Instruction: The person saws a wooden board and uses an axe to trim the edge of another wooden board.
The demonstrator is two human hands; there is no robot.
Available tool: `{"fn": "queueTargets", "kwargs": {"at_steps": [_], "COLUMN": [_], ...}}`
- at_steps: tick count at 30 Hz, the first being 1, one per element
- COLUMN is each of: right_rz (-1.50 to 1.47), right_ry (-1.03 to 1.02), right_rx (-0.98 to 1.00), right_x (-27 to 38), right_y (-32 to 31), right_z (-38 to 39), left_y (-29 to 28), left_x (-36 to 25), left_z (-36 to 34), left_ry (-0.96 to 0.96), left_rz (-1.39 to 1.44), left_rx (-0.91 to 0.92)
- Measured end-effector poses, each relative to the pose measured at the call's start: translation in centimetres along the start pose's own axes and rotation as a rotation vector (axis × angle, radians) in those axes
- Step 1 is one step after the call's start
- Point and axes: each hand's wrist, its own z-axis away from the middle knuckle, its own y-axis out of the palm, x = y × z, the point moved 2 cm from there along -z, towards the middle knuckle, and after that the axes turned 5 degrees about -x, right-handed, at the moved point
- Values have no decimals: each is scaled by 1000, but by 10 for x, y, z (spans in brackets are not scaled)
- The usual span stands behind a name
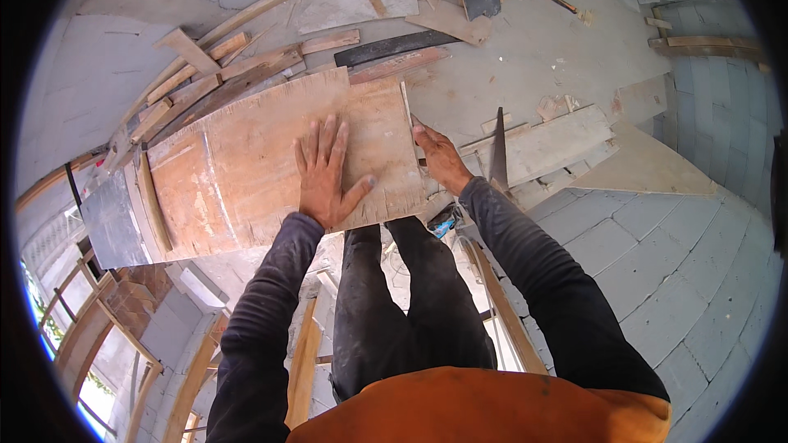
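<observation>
left hand spread flat, fingers open, pressed on plywood board; board runs beneath it and out both sides. right hand curled at board's right edge, cannot tell on what. dark tapered blade just right of that grip; hammer well ahead.

1. I've got gray block wall filling the right side, joints pretty easy to spot.
2. Floor up top looks gray and dusty to me.
3. Bright daylight's coming through an opening lower left, and I can see wooden posts nearby.
</observation>
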Motion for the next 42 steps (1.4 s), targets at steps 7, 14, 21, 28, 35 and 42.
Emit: {"fn": "queueTargets", "kwargs": {"at_steps": [7, 14, 21, 28, 35, 42], "right_rz": [-393, -596, -633, -271, 34, -4], "right_ry": [298, 270, 200, -82, -238, -215], "right_rx": [26, 89, 71, -96, -322, -454], "right_x": [15, 14, -15, -19, 2, 12], "right_y": [13, 16, 16, 41, 56, 54], "right_z": [9, 8, 7, -17, 6, 11], "left_y": [10, 37, 31, 44, 36, 46], "left_x": [-10, -7, -15, -32, -19, -22], "left_z": [-195, -193, -194, -202, -192, -189], "left_ry": [-31, -266, -260, -246, -251, -170], "left_rz": [-184, -32, -54, -93, -54, -89], "left_rx": [439, 209, 293, 244, 279, 125]}}
